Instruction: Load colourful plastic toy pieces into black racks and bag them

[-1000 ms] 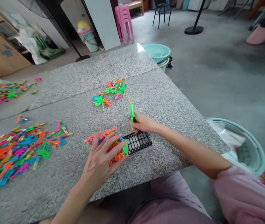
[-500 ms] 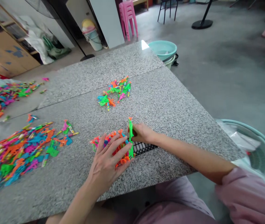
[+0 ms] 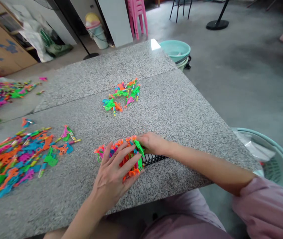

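A black mesh basket (image 3: pixel 153 159) lies near the table's front edge, packed with a row of bright plastic toys (image 3: pixel 120 142) shaped like small guns with orange round ends. My left hand (image 3: pixel 115 162) rests across these toys, fingers stretched and spread. At the row's right end my right hand (image 3: pixel 152 142) is closed on a green plastic toy (image 3: pixel 139 147), which tilts against the others. Part of the basket is hidden under the toys and my hands.
On the left of the granite table (image 3: pixel 181 109) lies a big pile of similar toys (image 3: pixel 19 159). A smaller cluster (image 3: pixel 122 94) sits beyond the basket, and another heap (image 3: pixel 4 93) at far left. Teal tubs (image 3: pixel 175 49) stand off the right edge, one basin (image 3: pixel 275 156) nearer.
The green toy in my right hand has gone from standing upright to lower and tilted among the row. My left hand stays over the toys. The view has shifted slightly.
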`<action>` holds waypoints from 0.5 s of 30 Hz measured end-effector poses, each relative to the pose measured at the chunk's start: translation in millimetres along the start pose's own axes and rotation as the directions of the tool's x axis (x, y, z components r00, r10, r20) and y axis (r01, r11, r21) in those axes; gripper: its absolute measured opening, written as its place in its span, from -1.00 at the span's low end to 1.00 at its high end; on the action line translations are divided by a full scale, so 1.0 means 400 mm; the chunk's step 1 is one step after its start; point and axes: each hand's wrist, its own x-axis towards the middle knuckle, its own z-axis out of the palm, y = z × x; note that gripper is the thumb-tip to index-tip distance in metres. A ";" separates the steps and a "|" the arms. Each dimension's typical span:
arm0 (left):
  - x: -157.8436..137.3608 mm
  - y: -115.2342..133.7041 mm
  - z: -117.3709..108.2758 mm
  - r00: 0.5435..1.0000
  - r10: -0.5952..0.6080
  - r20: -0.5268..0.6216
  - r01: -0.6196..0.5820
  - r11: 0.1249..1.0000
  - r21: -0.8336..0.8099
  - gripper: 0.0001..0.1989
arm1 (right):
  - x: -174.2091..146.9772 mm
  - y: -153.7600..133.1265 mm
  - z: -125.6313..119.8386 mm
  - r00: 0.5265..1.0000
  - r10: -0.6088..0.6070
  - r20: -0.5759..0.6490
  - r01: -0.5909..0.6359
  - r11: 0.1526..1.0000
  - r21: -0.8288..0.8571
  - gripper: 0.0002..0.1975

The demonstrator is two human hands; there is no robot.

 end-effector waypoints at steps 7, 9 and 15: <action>0.008 0.003 -0.001 0.997 0.037 -0.068 -0.031 0.996 0.078 -0.64 | 0.023 -0.042 0.020 0.998 0.059 0.020 -0.054 0.983 -0.177 -0.74; 0.018 0.005 -0.011 0.994 0.084 -0.064 -0.078 0.992 0.099 -0.67 | 0.010 -0.049 0.039 0.998 0.057 -0.018 -0.060 0.981 -0.183 -0.81; 0.039 0.017 -0.052 0.989 0.083 0.121 -0.089 0.995 0.047 -0.74 | 0.040 0.024 -0.036 0.983 -0.061 0.170 0.047 0.995 0.089 -0.71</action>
